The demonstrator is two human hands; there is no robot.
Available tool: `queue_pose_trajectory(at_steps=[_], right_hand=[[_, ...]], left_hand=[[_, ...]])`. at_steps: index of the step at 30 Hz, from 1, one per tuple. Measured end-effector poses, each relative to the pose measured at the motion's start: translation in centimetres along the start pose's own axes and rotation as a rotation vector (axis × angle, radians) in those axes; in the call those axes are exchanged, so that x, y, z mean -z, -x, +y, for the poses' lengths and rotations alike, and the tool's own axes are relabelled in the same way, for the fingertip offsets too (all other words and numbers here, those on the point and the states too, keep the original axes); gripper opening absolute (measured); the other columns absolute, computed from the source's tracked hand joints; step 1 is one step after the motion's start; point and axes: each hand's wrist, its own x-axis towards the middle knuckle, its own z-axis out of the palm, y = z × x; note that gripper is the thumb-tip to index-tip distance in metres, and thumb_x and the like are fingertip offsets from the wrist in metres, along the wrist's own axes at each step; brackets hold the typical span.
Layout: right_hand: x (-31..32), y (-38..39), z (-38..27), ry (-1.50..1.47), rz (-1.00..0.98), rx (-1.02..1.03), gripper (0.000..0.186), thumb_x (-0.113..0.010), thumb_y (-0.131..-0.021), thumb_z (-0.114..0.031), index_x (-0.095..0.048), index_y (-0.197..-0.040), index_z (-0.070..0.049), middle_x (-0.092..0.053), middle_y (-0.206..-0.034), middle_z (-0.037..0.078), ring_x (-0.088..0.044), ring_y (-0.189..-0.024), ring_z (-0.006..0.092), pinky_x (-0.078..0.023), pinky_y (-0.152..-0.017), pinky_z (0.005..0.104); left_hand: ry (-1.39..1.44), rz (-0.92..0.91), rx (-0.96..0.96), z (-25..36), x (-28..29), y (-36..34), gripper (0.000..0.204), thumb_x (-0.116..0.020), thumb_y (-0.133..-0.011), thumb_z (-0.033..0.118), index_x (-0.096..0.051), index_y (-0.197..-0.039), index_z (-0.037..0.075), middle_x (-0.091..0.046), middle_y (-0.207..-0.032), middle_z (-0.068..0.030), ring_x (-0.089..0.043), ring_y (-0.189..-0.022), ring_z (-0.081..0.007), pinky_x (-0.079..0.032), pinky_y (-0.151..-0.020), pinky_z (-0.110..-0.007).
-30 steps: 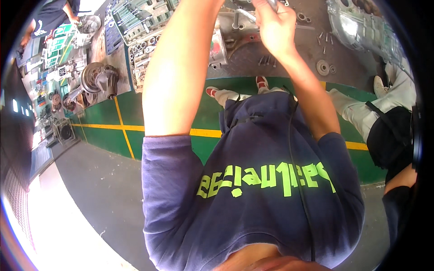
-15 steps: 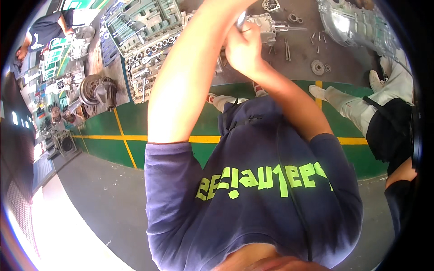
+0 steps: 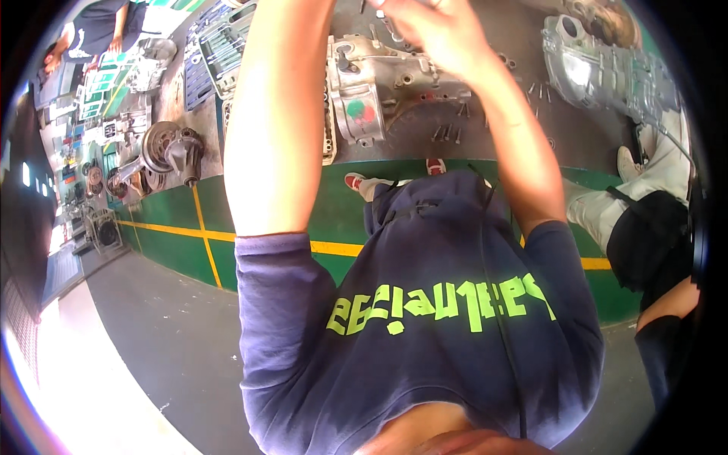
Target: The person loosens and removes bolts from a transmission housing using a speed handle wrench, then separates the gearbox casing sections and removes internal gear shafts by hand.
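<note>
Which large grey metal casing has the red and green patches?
The grey metal casing nearest the person's bare right hand, with both patches on its left end; the shiny silver metal casing farther right shows neither.

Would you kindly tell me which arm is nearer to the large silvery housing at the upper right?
Right: the right forearm is left of the silvery housing, apart from it. The left forearm is much farther left, its hand out of view.

the head-worn fisheye faces down, close above the torso (image 3: 425, 254) and forearms (image 3: 280, 136).
</note>
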Motion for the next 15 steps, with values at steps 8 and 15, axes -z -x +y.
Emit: queue_pose_trajectory(at_steps=[8,15], right_hand=[[4.0,-8.5,5.1,-0.051,0.512,0.35,0.018,-0.053,-0.08,0.004,-0.071,-0.081,0.002,-0.06,-0.064,-0.002,-0.05,-0.055,0.0073,-0.037,-0.05,0.026],[2.9,-9.1,7.2,-0.118,0.41,0.175,0.03,-0.046,-0.078,0.007,-0.072,-0.091,0.003,-0.062,-0.069,-0.001,-0.051,-0.06,0.0075,-0.04,-0.054,0.0268]], left_hand=[[0.253,-0.01,-0.263,-2.6,-2.2,-0.3,0.015,-0.061,-0.081,0.011,-0.059,-0.072,-0.001,-0.056,-0.069,-0.0036,-0.051,-0.065,-0.0134,-0.044,-0.06,-0.033],[-0.013,-0.096,-0.047,-2.6,-1.2,0.5,0.027,-0.06,-0.083,0.017,-0.057,-0.062,0.0,-0.051,-0.052,-0.0062,-0.045,-0.051,-0.0132,-0.042,-0.054,-0.034]])
